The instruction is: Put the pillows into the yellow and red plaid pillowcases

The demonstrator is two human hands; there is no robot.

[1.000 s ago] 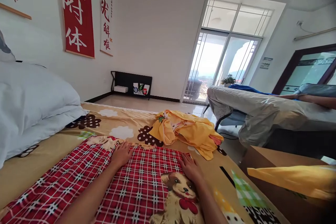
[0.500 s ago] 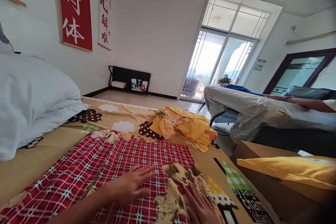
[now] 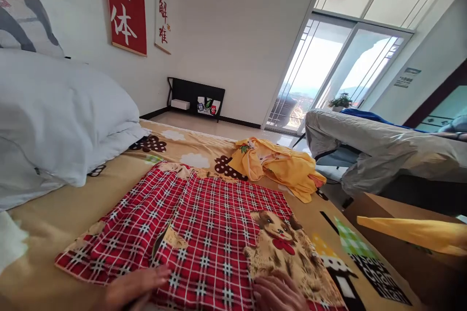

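Observation:
A red plaid garment with a printed dog on its right part lies spread on the patterned bedsheet. My left hand is at the garment's near left edge, its fingers stretched out over the cloth. On the lower part of the dog print rests my right hand, fingers side by side and slightly bent, with no cloth visibly pinched. The wrists are cut off by the bottom of the view. Beyond the plaid cloth sits a crumpled yellow garment.
White bedding is heaped at the left. To the right stand a cardboard box with yellow cloth over it and a plastic-covered table. Part of another person's arm shows at the far right.
Both my hands have moved back toward me over the plaid garment, the left one to its near edge. The view has turned downward and left.

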